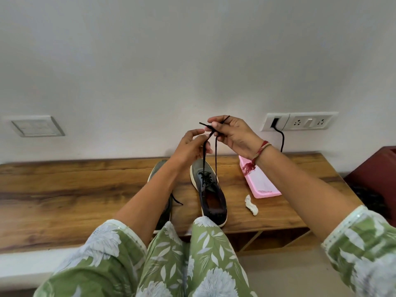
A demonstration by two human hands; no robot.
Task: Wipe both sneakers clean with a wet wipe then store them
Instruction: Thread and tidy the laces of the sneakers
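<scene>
Just beside the pink tray (267, 193), toward the person's left, the dark sneaker (211, 189) stands upright on its sole on the wooden bench (64, 189), toe toward the wall. Its black laces (216, 159) rise taut from the eyelets to both hands, which are raised well above the tray. The right hand (233, 136) pinches the crossed lace ends between thumb and forefinger. The left hand (190, 146) curls its fingers (198, 132) onto the other strand just below.

The laces are thin, limp cord, likely to slip from a loose pinch, so a hold near the tips suits them. The shoe looks light, with a soft upper and a stiffer pale sole. The heel collar or sole edge should give firm holds.

The second sneaker (158, 170) lies farther from the tray, partly hidden by the left forearm. A crumpled white wipe (251, 205) lies near the tray's front corner, apart from both hands.
</scene>
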